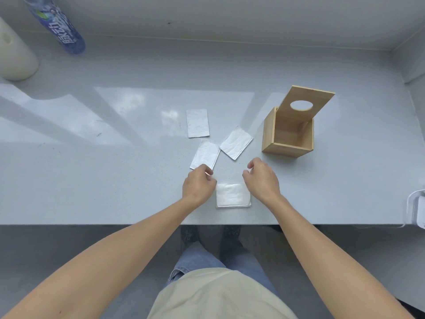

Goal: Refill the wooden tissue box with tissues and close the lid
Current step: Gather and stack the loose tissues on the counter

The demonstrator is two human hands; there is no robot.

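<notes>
We are hovering our loosely curled, empty hands, left (199, 184) and right (261, 178), beside the tissue stack (232, 195), wooden tissue box (288, 134) lying open at two o'clock.

White Chinese characters, seemingly "脉动", run along the blue bottle (60, 28) at top left.

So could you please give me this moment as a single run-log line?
wooden tissue box: empty, lid open | tissue packs on table: four | left hand: at one pack's edge | right hand: holds nothing
</notes>
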